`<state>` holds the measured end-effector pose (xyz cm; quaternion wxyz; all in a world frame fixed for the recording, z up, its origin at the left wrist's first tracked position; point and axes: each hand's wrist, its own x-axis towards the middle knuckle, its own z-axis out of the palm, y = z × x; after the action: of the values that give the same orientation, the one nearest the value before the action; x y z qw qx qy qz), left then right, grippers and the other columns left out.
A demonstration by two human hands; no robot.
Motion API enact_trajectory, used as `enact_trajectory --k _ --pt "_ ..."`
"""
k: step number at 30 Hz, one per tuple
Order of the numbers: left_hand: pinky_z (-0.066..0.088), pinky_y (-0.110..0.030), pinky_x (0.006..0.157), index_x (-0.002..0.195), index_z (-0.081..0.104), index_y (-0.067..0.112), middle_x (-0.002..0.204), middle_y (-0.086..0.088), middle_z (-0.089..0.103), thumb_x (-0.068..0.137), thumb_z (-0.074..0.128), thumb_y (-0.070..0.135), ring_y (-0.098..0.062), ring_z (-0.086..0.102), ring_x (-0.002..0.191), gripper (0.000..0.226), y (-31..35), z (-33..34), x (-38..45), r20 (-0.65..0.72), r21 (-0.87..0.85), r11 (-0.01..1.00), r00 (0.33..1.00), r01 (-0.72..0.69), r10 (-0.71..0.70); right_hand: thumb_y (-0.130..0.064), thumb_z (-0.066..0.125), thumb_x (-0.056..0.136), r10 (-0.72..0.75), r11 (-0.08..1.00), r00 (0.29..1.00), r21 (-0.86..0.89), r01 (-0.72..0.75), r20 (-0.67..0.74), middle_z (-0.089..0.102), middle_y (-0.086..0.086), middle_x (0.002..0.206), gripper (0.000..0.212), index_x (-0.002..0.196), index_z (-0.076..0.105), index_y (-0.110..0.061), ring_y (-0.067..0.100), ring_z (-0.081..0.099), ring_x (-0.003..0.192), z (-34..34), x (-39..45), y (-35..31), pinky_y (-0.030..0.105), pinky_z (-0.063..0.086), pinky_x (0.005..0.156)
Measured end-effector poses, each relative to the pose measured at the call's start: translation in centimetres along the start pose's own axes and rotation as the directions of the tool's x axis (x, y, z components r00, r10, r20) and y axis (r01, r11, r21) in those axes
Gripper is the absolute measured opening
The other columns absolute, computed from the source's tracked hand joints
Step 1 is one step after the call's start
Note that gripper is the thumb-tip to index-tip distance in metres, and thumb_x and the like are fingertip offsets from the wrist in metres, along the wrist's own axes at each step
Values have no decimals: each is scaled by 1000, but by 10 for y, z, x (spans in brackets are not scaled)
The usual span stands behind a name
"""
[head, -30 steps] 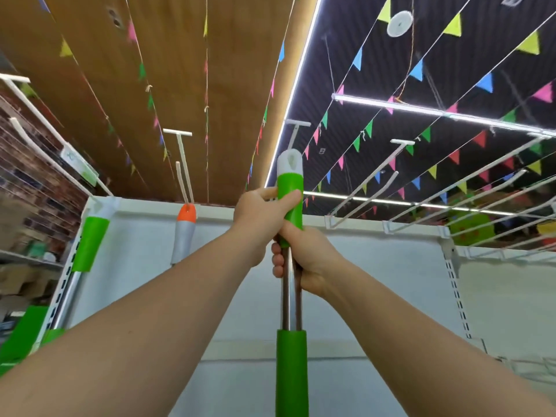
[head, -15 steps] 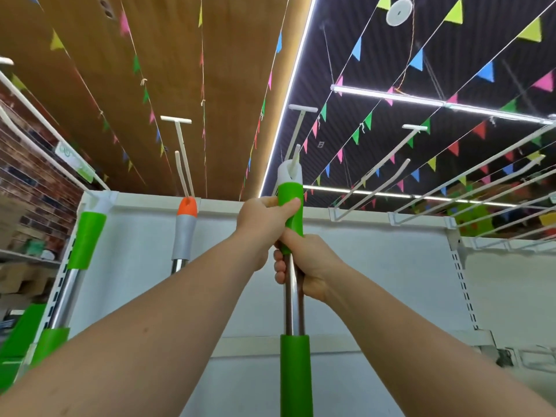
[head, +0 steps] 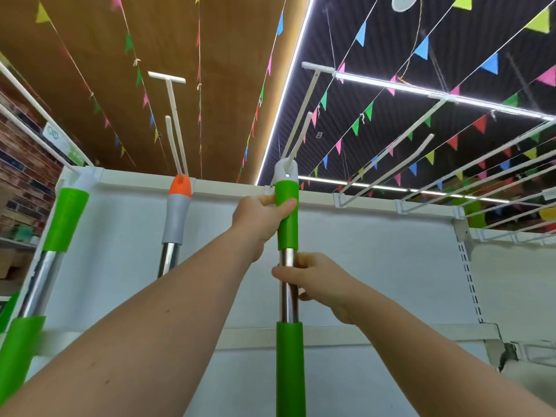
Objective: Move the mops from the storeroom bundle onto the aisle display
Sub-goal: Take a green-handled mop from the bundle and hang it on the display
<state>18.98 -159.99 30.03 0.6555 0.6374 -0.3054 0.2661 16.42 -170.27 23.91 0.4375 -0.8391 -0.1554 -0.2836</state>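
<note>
white hooks (head: 388, 173) stand free right of both hands' mop (head: 287, 215).

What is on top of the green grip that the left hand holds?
A white cap tops the green grip held by the left hand. A white display hook meets it; whether the hook passes through is hidden by the cap.

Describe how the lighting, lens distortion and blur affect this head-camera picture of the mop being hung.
Head view: the ceiling light strips burn out to pure white; the wide lens bows the shelf top rail and stretches both forearms near the frame edge; the far-left green mop is smeared by blur, while the held mop, left hand and right hand are sharp; the steel pole shows bright glare streaks.
</note>
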Motion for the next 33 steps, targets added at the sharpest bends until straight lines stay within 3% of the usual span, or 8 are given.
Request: enact_trajectory --k 5,9,12,19,27,30,33 --pt "45 -38 99 125 55 11 119 -10 60 81 69 29 -27 56 109 50 -14 0 12 -33 98 995 999 -8 11 -30 62 85 22 998 999 -54 -24 -27 57 7 89 27 101 62 -8 16 53 82 8 18 9 27 44 75" --pt "45 -33 88 128 52 11 123 -12 58 85 65 27 -23 52 96 48 -23 1 22 -39 156 988 999 2 4 -32 65 83 34 991 996 -128 -43 -77 60 6 88 25 94 62 -10 16 56 80 14 34 17 32 50 81" --pt "42 -30 82 129 50 10 122 -12 57 87 63 24 -20 49 93 47 -29 2 27 -33 202 979 999 10 -4 -33 66 82 39 983 996 -175 -53 -82 58 4 82 23 87 60 -11 17 55 77 18 43 21 31 49 77" --pt "41 -27 77 129 50 7 125 -12 58 88 62 22 -25 55 108 45 -46 6 33 -92 337 942 995 8 24 -32 68 80 75 986 992 -140 -88 -98 55 -1 70 23 87 61 -10 12 52 63 28 62 36 26 46 67" --pt "46 -32 88 131 47 7 125 -12 59 87 61 17 -26 58 109 47 -63 8 34 -70 376 926 998 23 4 -32 65 82 83 986 987 -129 -100 -135 49 -2 68 22 85 57 -12 11 47 58 38 70 48 22 40 57" --pt "45 -34 92 136 38 12 132 -10 55 85 64 17 -25 55 113 58 -67 5 26 -47 395 918 999 32 -14 -32 62 85 100 985 984 -124 -119 -148 49 -2 68 21 84 54 -12 14 48 60 42 68 47 22 37 52" --pt "39 -31 90 141 30 16 142 -10 42 84 64 30 -25 46 123 68 -67 -1 12 -36 408 911 998 56 -45 -31 57 89 116 977 982 -163 -140 -147 53 1 77 22 94 57 -10 19 54 74 46 64 44 28 47 65"
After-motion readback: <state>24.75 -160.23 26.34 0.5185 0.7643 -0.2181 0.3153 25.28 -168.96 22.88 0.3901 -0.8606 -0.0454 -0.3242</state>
